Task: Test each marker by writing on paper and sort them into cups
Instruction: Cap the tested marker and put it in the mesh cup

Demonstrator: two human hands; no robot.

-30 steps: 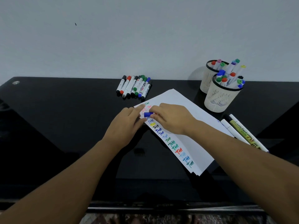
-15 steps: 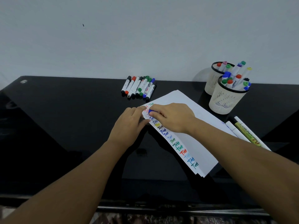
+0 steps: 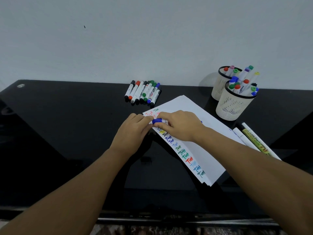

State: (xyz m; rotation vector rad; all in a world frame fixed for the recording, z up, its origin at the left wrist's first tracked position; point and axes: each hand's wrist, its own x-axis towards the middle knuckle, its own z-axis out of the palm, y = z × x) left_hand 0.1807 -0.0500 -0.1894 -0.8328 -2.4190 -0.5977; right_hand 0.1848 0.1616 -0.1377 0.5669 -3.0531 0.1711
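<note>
Over the near corner of the paper (image 3: 194,129), in the head view, both hands met on one blue-capped marker (image 3: 159,121). The right hand (image 3: 179,126) was curled around its white barrel, and the left hand (image 3: 133,131) pinched the blue cap between fingertips and thumb. Whether the cap was going on or coming off I could not tell; a fresh blue mark was not clear under the hands.

Along the left edge of the sheet ran a column of the word "Test" (image 3: 186,156) in many colours, green, red, black, blue and paler shades, so a good many markers had, by my reading, already been tried. That fitted the two mesh cups at the right: the near cup (image 3: 232,107) and the far cup (image 3: 218,85) just behind it each stood full of capped markers.

Work remained, though. A row of untested-looking markers (image 3: 144,93) lay side by side near the wall on the black table (image 3: 67,133), well apart from the cups. A few longer pens (image 3: 250,139) lay beside the right forearm at the paper's right edge; their standing in the sorting I could not judge. I would put the task past halfway, with the row by the wall left to go.
</note>
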